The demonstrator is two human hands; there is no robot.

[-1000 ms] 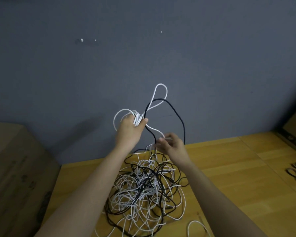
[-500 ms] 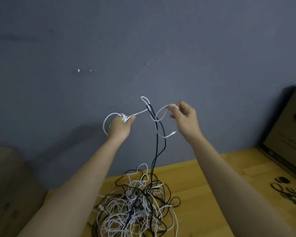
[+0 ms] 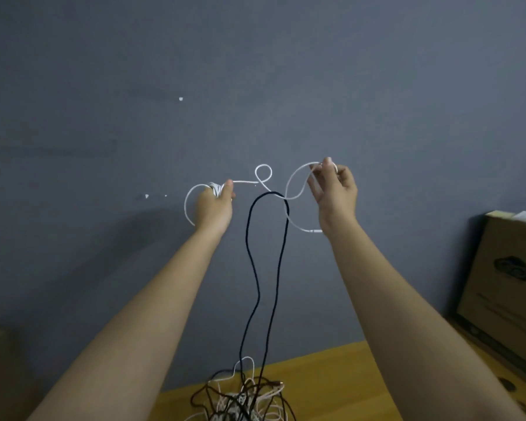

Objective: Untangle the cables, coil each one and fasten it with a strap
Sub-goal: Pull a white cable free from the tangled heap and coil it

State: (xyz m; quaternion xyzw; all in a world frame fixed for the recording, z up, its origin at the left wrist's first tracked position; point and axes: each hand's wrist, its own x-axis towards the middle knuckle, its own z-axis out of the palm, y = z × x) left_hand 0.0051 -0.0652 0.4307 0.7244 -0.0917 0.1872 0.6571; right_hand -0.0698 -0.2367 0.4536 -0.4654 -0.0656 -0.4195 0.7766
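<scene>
I see a grey-blue wall [image 3: 255, 71] filling most of the view, with a few small white chips in it up and left of my hands. At far lower left, against the wall, there's a dim brownish shape, too dark to tell what.

Left of the black cable, my left hand [image 3: 213, 205] is raised in front of the wall, fingers curled around a small bundle of white cable [image 3: 240, 182], with one white loop bowing out to its left. From that fist the white cable runs rightward, makes a small loop above the black cable, then a bigger loop up to my right hand.

The black cable [image 3: 257, 284] hangs as a long narrow loop draped over the white one, both strands dropping to the tangled pile [image 3: 243, 399] of black and white cables directly below, on the wooden tabletop [image 3: 331, 384] at the bottom edge.

Right of the black cable, my right hand [image 3: 334, 192] pinches the white cable at its fingertips; the free plug end dangles below, beside the wrist.

Far right of the black cable, a cardboard box [image 3: 504, 268] leans against the wall on the tabletop.
</scene>
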